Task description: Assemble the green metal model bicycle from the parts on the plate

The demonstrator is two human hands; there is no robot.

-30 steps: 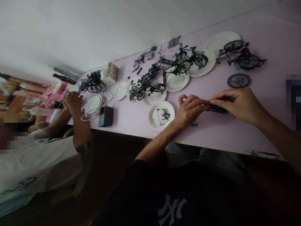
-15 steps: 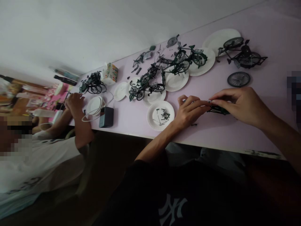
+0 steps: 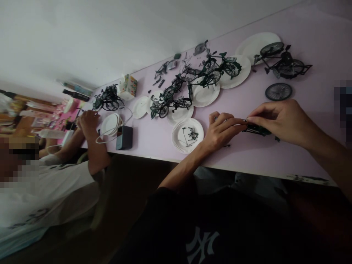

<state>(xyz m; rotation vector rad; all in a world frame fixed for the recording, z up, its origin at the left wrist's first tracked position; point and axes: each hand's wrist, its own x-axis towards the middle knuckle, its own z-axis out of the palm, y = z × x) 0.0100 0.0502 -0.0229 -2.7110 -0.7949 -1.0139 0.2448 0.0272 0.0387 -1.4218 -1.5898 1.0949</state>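
Between my hands, low over the table, is a dark green model bicycle (image 3: 257, 129), partly hidden by my fingers. My left hand (image 3: 221, 132) is closed around its left end. From the other side my right hand (image 3: 284, 119) pinches with thumb and forefinger at the same end, close to the left fingertips; any small part in the pinch is too hidden to make out. A loose spoked wheel (image 3: 278, 91) lies just beyond my right hand. To the left of my left hand, a paper plate (image 3: 176, 141) holds small dark and silvery parts.
Several model bicycles (image 3: 210, 77) stand crowded on paper plates along the table. Another dark bicycle (image 3: 288, 66) lies at the back right. Farther left are a grey box (image 3: 124, 138) with a white cable, a tissue pack (image 3: 129, 86) and a co-worker's hand (image 3: 89, 121).
My right hand has shifted slightly, and a dark end of the bicycle now shows beneath it. Both hands stay at the same end of the bicycle.
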